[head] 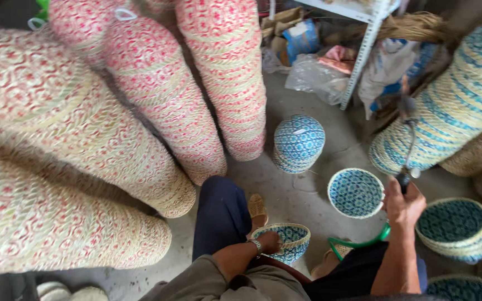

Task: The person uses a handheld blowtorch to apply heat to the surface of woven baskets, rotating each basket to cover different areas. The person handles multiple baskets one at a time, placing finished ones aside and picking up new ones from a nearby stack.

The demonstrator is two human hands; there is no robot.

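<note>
A: What colours do I have on the feed?

B: I see tall basket stacks (157, 95) on my left, cream weave with a red-pink floral print. The small basket (292, 241) at the left hand (269, 242) is cream-rimmed, blue-and-white patterned inside.

A: And the right side?

B: The open basket (355, 193) near the right hand (403, 205) has a white rim and a blue mosaic-like lining. The domed stack (299, 142) is blue and white all over. The big stack (453, 106) is straw with blue and teal stripes. The hose (358, 243) is green, the trousers (221, 214) navy, the floor (302, 195) grey.
</note>
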